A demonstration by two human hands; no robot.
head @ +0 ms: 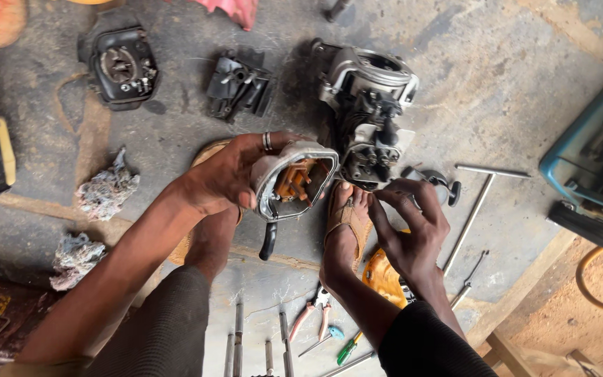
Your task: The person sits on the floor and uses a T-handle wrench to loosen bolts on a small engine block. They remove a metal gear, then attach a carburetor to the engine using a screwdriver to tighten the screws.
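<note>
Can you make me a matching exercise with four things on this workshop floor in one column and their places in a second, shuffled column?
1. oily grey metal cover
2. pink-handled pliers
3. long steel T-handle wrench
4. grey wad of rag

A. on the floor, far left
B. held in the left hand
C. right of the right hand
D. between the knees, low in view

Pairs: 1-B, 2-D, 3-C, 4-A

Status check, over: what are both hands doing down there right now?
Left hand grips grey metal engine cover, open side up. Right hand pinches at grey engine block. Sandalled foot between them; red-handled pliers nearby.
</note>
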